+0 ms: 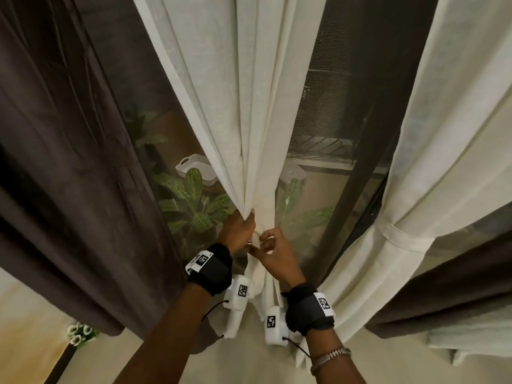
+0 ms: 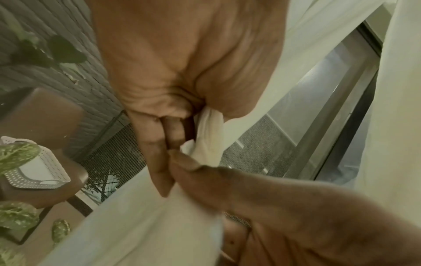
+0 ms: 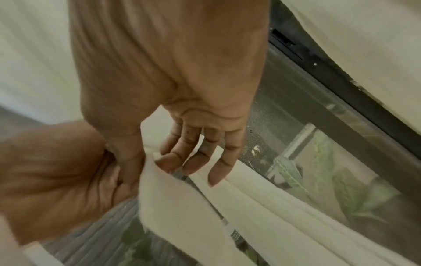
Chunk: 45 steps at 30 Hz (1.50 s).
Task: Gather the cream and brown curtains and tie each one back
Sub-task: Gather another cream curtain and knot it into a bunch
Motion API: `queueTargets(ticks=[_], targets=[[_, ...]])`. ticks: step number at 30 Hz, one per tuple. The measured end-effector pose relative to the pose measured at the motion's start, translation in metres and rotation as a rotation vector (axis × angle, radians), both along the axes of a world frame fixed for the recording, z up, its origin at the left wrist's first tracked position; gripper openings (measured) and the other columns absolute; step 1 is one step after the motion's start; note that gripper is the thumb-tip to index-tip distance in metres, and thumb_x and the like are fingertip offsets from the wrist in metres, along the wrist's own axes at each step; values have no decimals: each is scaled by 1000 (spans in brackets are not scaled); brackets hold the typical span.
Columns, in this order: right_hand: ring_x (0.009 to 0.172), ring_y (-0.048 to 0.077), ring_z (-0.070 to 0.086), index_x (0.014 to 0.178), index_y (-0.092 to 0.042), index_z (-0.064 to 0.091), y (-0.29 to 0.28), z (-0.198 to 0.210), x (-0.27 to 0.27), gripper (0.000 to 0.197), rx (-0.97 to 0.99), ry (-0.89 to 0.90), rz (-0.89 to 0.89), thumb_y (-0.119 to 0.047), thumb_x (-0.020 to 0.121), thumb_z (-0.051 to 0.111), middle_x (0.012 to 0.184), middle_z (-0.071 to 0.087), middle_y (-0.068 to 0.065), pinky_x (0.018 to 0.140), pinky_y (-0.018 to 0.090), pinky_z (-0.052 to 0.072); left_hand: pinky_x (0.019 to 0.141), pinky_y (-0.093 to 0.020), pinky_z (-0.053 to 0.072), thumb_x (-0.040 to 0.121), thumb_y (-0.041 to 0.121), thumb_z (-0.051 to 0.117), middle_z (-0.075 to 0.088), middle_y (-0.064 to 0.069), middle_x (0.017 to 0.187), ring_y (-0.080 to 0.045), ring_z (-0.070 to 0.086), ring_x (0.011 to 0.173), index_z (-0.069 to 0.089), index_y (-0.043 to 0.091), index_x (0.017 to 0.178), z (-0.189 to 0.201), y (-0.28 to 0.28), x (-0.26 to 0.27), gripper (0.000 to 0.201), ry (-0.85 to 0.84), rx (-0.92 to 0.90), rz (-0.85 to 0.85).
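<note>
A cream curtain (image 1: pixel 249 120) hangs in the middle, bunched into a narrow neck at waist height. My left hand (image 1: pixel 242 225) grips that neck, fingers curled round the fabric (image 2: pixel 206 133). Just right of it, my right hand (image 1: pixel 264 245) pinches a cream tie strip (image 1: pixel 256 241) between thumb and forefinger; its other fingers (image 3: pixel 193 158) hang loose over the strip (image 3: pixel 177 207). A brown curtain (image 1: pixel 55 162) hangs loose on the left. At the right, a second cream curtain (image 1: pixel 415 162) is held by a cream band (image 1: pixel 401 236), with brown cloth (image 1: pixel 443 286) below it.
Behind the curtains is a glass door with a dark frame (image 1: pixel 357 189). Through the glass I see leafy plants (image 1: pixel 194 200) and a white perforated basket (image 1: pixel 196 167). A small plant (image 1: pixel 81 332) stands on the floor at lower left.
</note>
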State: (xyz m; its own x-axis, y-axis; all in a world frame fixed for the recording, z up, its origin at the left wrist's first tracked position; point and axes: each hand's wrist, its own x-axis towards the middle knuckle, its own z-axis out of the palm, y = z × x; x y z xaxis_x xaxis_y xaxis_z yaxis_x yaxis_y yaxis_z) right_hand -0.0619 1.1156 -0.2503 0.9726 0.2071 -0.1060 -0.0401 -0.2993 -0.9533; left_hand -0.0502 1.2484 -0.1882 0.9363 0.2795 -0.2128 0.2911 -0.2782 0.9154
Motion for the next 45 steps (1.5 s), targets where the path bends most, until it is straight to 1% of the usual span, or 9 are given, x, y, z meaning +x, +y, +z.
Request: queueTargets(ticks=[10,13,19,22,26,31,33,38,45], targets=[[98,24,70,86,-9,68,-38,37,6,16,-10,98,236,-15,89,83,105,75,18,97,39,55,106,-36,50,112,40,48,70,-9,134,-33,66,126,63,13,140,4,17,-7,42,55,37,-105],[71,13,67,83,-12,64,-59,57,7,21,-36,169,310,-18,90,83,76,73,5,73,29,56,116,-44,47,108,40,58,69,-10,142,-32,63,133,63,13,143,1,24,-10,44,50,15,-89],[64,-7,63,87,-24,79,-101,80,20,13,-342,-29,196,-33,85,89,67,69,-18,64,15,44,99,-26,50,100,35,73,74,-4,130,-22,68,123,69,16,132,-1,31,-27,37,5,-37,-48],[92,15,65,92,-35,82,-112,80,36,12,-509,-264,-46,-38,82,89,87,60,-18,83,31,54,87,-8,51,91,27,84,69,13,125,2,65,108,57,36,132,-11,33,-44,49,-36,-113,-114],[102,28,62,94,-35,85,-97,83,43,15,-497,-348,-152,-26,83,88,92,52,-13,96,44,55,111,-30,49,70,54,95,70,17,128,-9,65,123,59,41,131,-28,32,-63,72,8,-176,-142],[73,29,68,64,-25,70,-47,87,43,29,-533,-273,-81,-13,90,71,73,70,5,65,35,50,111,-35,54,46,71,97,75,17,129,-11,66,126,62,43,132,-24,25,-76,97,23,-267,-205],[87,37,73,81,-9,76,-29,88,39,15,-509,-305,3,-5,91,66,87,77,15,69,40,56,117,-44,50,44,74,96,68,11,140,-16,62,134,55,37,145,-19,21,-76,114,38,-221,-259],[90,-32,58,118,-17,57,-10,94,22,38,-84,-266,295,10,95,69,106,62,-12,76,-1,46,119,-39,47,61,71,91,69,22,135,-11,61,135,58,54,129,-11,17,-77,78,-34,-248,-121],[120,6,55,147,-14,53,-7,104,22,56,-185,-124,406,-6,96,75,132,61,-1,97,23,44,111,-25,43,81,43,88,59,13,143,-10,55,135,44,28,156,-5,21,-76,88,-66,-220,-132]])
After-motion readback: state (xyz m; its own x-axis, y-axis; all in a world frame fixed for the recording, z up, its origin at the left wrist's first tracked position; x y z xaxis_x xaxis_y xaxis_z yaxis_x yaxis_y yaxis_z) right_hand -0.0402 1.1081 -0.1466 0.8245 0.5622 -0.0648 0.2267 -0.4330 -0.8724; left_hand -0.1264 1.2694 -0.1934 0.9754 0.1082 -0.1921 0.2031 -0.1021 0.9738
